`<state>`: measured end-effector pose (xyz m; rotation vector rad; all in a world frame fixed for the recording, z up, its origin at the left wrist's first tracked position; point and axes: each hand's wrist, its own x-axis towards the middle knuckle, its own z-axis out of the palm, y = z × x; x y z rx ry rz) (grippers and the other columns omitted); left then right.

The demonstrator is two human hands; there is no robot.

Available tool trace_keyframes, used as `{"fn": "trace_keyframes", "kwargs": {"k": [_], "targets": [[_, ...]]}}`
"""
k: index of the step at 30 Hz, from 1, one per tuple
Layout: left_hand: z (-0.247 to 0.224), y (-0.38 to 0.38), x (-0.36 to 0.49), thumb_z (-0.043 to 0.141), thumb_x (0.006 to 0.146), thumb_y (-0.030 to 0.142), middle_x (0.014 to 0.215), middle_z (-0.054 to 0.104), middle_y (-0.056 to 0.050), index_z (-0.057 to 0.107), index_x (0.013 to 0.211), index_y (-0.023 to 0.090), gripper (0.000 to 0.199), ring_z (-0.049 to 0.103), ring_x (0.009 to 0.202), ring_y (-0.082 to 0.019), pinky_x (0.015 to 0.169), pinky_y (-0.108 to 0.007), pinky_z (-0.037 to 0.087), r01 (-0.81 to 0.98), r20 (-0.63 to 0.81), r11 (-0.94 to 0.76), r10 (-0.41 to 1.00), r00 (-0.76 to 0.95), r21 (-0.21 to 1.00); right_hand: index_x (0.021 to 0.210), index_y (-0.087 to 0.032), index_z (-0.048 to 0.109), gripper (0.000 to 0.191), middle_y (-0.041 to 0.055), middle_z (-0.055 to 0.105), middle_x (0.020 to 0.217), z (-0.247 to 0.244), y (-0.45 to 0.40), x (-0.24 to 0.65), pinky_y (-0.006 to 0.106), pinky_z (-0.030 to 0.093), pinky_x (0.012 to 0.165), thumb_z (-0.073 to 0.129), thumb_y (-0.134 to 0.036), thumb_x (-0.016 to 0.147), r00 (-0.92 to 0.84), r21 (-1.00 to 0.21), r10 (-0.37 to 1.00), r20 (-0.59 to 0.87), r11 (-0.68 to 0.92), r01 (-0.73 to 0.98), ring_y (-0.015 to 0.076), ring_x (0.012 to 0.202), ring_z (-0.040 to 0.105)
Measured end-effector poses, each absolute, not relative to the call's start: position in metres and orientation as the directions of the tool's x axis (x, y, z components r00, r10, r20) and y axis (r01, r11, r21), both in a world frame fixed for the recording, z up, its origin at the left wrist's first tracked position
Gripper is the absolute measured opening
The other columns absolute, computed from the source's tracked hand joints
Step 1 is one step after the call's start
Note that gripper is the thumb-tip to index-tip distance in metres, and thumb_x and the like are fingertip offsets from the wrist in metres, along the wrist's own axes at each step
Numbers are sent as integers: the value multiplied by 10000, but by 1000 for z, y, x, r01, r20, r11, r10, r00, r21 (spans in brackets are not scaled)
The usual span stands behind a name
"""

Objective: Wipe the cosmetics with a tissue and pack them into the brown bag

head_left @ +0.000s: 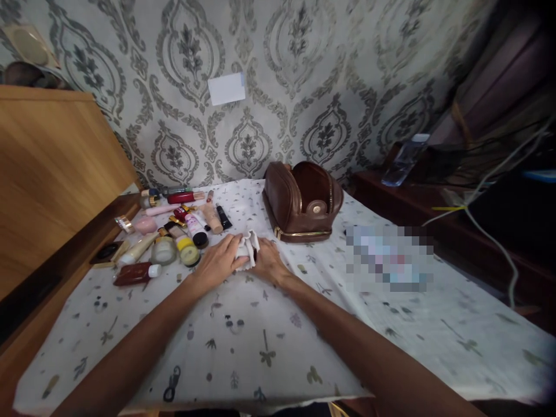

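Observation:
Both hands meet over the middle of the patterned cloth. My left hand (218,262) is closed on a crumpled white cloth (247,246). My right hand (270,262) touches the cloth's right side, its fingers curled round a small dark item (255,255) that is mostly hidden. Just behind and to the right, a brown leather bag (282,202) stands with its top unzipped and gaping. Left of my hands lie several cosmetics, among them a yellow-banded jar (187,252), a glass jar (164,251) and a dark red bottle with a white cap (132,274).
A blurred, pixelated object (386,258) lies on the right of the tablecloth (234,359). Beyond it, a clear bottle (405,161) and cables stand on a dark red ledge (391,200). A wooden cabinet (56,156) borders the left side, and patterned wallpaper rises behind.

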<state>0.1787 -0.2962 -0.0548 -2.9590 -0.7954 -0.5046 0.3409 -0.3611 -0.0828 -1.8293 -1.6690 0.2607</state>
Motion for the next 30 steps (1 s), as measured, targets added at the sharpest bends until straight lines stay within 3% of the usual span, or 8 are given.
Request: {"fn": "trace_keyframes", "kwargs": {"k": [6, 13, 18, 22, 30], "targets": [[-65, -302, 180, 531, 975, 461, 1190, 611, -123, 460, 1360, 186, 478, 659, 1065, -272, 875, -375, 544, 548, 385, -827, 550, 742, 125, 970, -180, 681, 371, 109, 735, 980, -75, -365, 339, 425, 449, 925, 817, -269, 637, 157, -563, 962, 225, -3, 827, 317, 1010, 639], [-68, -304, 175, 551, 965, 419, 1114, 611, -94, 504, 1253, 198, 366, 649, 1024, -265, 852, -381, 533, 574, 395, -775, 630, 669, 265, 1081, -208, 636, 488, 52, 731, 980, -67, -374, 334, 318, 489, 776, 783, -232, 616, 223, -721, 935, 275, 47, 692, 234, 873, 657], [-64, -301, 166, 534, 969, 376, 963, 632, -63, 565, 1024, 193, 194, 647, 907, -244, 800, -365, 528, 567, 420, -770, 636, 647, 292, 1141, -202, 636, 515, 31, 720, 1010, -64, -377, 330, 328, 517, 819, 760, -273, 646, 242, -807, 925, 293, 104, 581, 217, 893, 664], [-63, -299, 163, 470, 994, 365, 921, 648, -74, 584, 951, 184, 219, 652, 897, -254, 802, -377, 524, 570, 414, -759, 650, 638, 314, 1199, -208, 617, 572, 60, 682, 1186, -70, -373, 332, 362, 500, 943, 754, -255, 646, 245, -800, 893, 379, 182, 572, 240, 1055, 646], [-63, -304, 165, 435, 978, 411, 979, 619, -93, 547, 1032, 179, 264, 614, 956, -263, 857, -398, 503, 463, 451, -769, 636, 626, 442, 1354, -206, 532, 704, 100, 642, 1227, -80, -371, 334, 423, 484, 1001, 698, -91, 679, 54, -633, 861, 505, 328, 701, 273, 1148, 593]]}}
